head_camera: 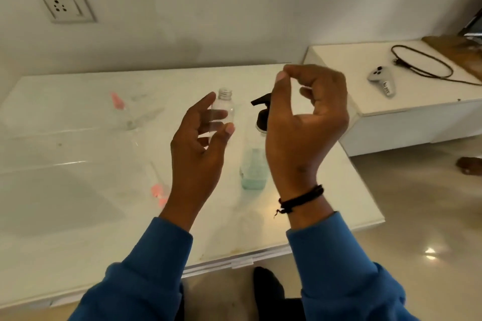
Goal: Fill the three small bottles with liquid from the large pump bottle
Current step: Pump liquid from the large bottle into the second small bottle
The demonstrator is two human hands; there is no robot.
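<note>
Up above the white table (pixel 78 190), the left hand (pixel 200 143) holds a small clear bottle (pixel 223 109) upright, its cap off, fingers loosely curled around it. To the right, the right hand (pixel 307 122) is raised with fingers bent inward, thumb and forefinger pinched; whether they hold anything I cannot tell. Behind it the large pump bottle (pixel 254 169) stands on the table. Two more small bottles, pink-capped, lie blurred to the left (pixel 122 112) and near left (pixel 157 185).

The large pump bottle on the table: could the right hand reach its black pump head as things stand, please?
Probably yes: the right hand is raised right by the pump bottle, nothing lies between, though its fingertips seem pinched together.
</note>
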